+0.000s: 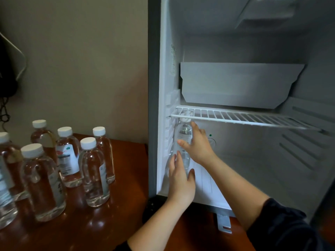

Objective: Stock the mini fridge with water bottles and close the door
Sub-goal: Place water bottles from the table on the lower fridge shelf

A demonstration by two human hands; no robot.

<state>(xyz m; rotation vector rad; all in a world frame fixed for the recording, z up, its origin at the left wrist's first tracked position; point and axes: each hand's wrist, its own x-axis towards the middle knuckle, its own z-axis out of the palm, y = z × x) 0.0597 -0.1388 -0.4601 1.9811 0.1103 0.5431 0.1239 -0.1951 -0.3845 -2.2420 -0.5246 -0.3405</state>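
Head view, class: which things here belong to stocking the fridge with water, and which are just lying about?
Belong to the job: mini fridge, its wire shelf, held bottle, left hand and right hand gripping it, spare bottles on the table.
Lying about: black cables by the wall, metal bracket below the fridge, grey panel inside.

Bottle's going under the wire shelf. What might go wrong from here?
The clear plastic water bottle, held by left hand and right hand, has its white cap at the front bar of the white wire shelf; it may catch and tip. Spare white-capped water bottles crowd the brown wooden table; a reaching arm might topple them.
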